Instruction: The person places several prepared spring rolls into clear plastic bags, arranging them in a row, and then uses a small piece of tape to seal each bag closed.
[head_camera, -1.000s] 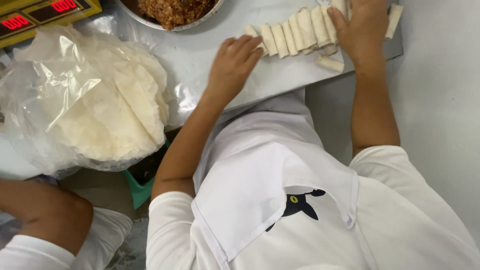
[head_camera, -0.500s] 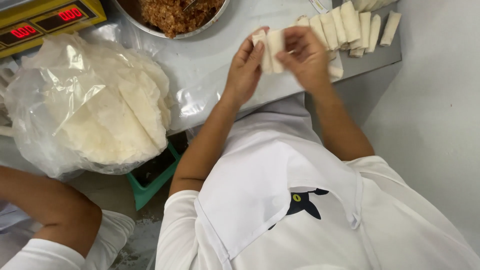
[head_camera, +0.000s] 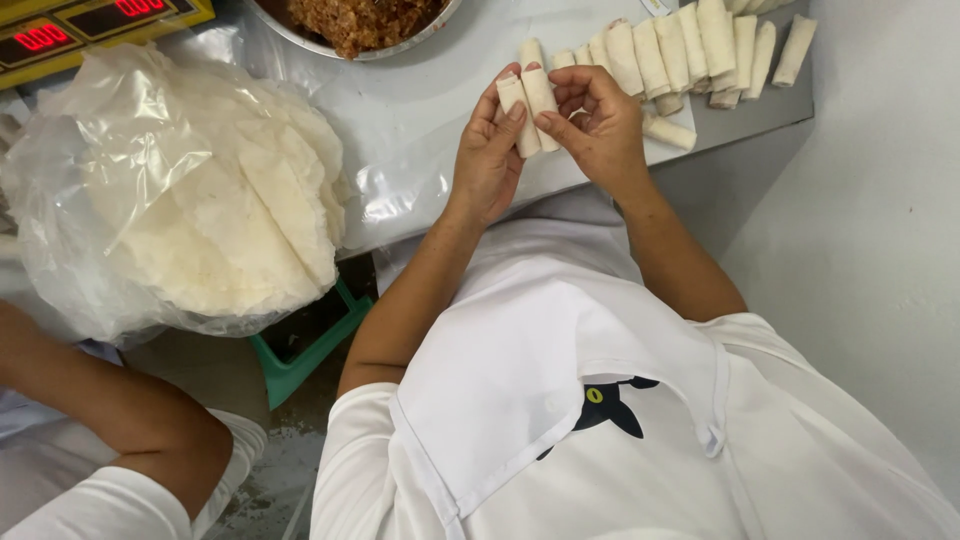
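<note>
Both hands are raised over the plastic-covered metal table (head_camera: 420, 120). My left hand (head_camera: 485, 160) is closed around a pale uncooked spring roll (head_camera: 516, 118), with the thumb lying along it. My right hand (head_camera: 603, 128) pinches a second spring roll (head_camera: 541, 92) that rests against the first. Both rolls point away from me, side by side and touching. A row of several finished spring rolls (head_camera: 680, 50) lies on the table just beyond my right hand, and one loose roll (head_camera: 670, 132) sits near the table edge.
A metal bowl of brown minced filling (head_camera: 365, 20) stands at the back. A clear plastic bag of round white wrappers (head_camera: 190, 200) fills the left of the table, behind it a yellow scale (head_camera: 90, 25). Another person's arm (head_camera: 120, 410) is lower left. A green stool (head_camera: 310, 340) stands below.
My hands left the row of rolls and came together toward me. They now hold two rolls side by side, lifted off the table.
</note>
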